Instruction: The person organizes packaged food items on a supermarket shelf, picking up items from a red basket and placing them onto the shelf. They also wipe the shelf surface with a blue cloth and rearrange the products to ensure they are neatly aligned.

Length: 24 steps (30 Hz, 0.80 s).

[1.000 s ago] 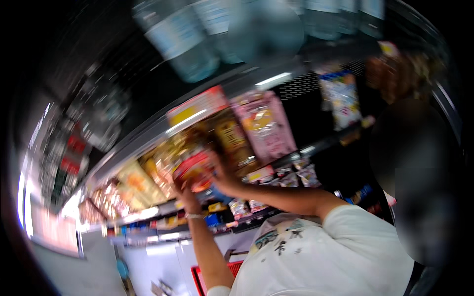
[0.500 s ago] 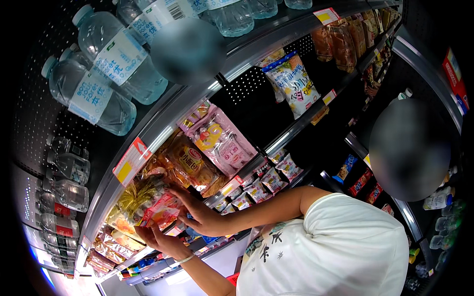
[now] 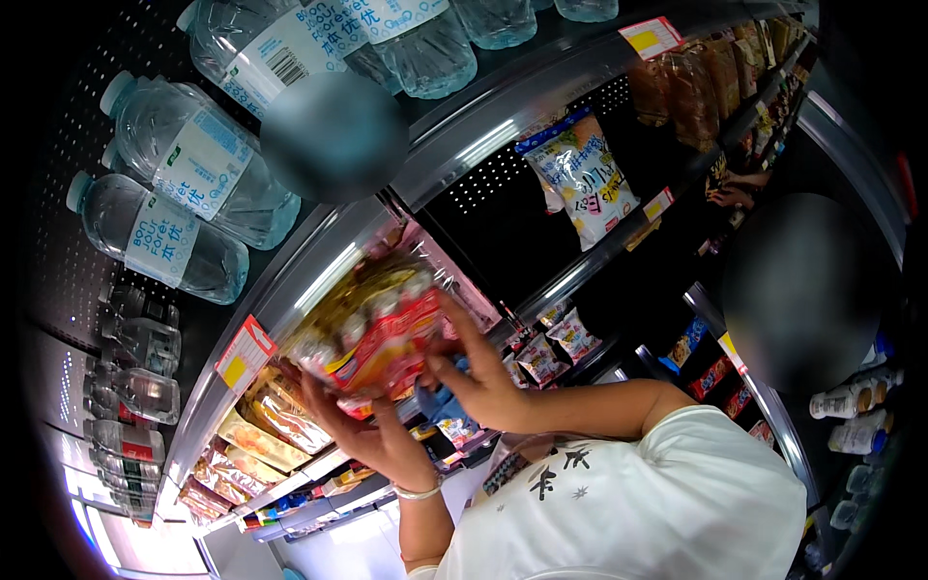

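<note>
My left hand (image 3: 372, 425), with a bracelet at the wrist, grips the lower left of a red, yellow and gold snack package (image 3: 377, 343). My right hand (image 3: 483, 377) has its fingers on the package’s right side. The package is slightly blurred and tilted. It hides much of a pink bag (image 3: 459, 275) behind it. Something soft and blue (image 3: 445, 406) shows beside my right hand. Wrapped bakery packets (image 3: 266, 445) lie on the shelf left of and below my hands.
Large water bottles (image 3: 203, 174) stand on the shelf above. A blue-white bag (image 3: 585, 179) sits upper right beside brown packets (image 3: 677, 92). Another person's hands (image 3: 735, 193) reach in at the far right. Shelf rails (image 3: 319, 280) run diagonally; smaller bottles (image 3: 851, 416) are at the right.
The red package has risen from among the shelf's packets and moved right, now covering the neighbouring bags. Both my hands moved with it. Another person's hands have appeared at the right.
</note>
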### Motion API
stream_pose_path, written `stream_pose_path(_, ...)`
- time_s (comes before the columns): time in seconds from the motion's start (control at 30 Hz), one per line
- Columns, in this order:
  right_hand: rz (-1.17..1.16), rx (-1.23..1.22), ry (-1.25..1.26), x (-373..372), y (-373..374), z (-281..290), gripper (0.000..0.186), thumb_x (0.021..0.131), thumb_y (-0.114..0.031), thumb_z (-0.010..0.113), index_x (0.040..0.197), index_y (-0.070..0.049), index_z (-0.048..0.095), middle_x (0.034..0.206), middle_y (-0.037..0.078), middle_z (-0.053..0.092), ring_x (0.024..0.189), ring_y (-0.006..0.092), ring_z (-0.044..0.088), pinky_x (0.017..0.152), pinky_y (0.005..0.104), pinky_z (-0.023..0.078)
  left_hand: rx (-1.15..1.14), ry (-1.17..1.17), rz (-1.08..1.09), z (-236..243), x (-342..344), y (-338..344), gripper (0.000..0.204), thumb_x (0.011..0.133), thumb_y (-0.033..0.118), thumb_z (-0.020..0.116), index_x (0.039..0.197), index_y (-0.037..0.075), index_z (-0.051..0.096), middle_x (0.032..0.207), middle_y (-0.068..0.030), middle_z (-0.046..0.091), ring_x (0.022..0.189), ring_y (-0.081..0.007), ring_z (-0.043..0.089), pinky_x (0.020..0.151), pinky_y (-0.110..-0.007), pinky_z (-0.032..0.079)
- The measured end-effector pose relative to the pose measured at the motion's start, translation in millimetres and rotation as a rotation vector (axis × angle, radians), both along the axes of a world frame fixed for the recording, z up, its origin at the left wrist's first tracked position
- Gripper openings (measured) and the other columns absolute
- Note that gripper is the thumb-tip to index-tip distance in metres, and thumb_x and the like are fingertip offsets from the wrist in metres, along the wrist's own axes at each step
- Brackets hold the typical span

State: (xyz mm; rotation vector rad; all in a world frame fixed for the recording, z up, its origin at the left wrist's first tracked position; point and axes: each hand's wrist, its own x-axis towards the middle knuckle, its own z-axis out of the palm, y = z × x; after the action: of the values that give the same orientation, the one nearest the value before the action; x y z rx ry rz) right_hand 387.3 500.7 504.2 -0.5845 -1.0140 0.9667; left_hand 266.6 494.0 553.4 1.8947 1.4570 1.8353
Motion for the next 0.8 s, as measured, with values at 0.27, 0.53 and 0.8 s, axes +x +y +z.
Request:
stream_pose_path(0.27,-0.251,0.082,-0.086,83,-6,15,0.067,0.1,-0.015,0.053,0.155,-0.005,0.016,0.077,0.0,0.054,0.069,0.0069,0.051,0.067,0.0232,0.043,-0.096,-0.112,-0.303,-18,73,7,0.078,0.079,-0.001,0.066,0.149,-0.004,0.03,0.146,-0.0206,0.035,0.129,-0.0306,0.043,0.11,-0.04,0.033)
stream_pose_path(0.53,-0.369,0.115,-0.271,121,18,-5,0.064,0.099,-0.011,0.053,0.154,-0.002,0.02,0.091,0.002,0.054,0.072,0.0064,0.048,0.068,0.0221,0.044,-0.23,-0.428,-0.545,-73,111,35,0.079,0.088,0.004,0.068,0.151,-0.003,0.021,0.153,-0.0154,0.031,0.138,-0.0244,0.036,0.114,-0.043,0.027)
stream_pose_path(0.8,-0.389,0.071,-0.177,143,53,-27,0.063,0.098,-0.006,0.053,0.153,-0.003,0.022,0.105,0.005,0.055,0.077,0.0085,0.051,0.072,0.0238,0.047,-0.249,-0.301,-0.53,-80,132,68,0.079,0.088,0.0,0.066,0.152,-0.004,0.02,0.156,-0.0184,0.025,0.14,-0.0269,0.034,0.114,-0.04,0.029)
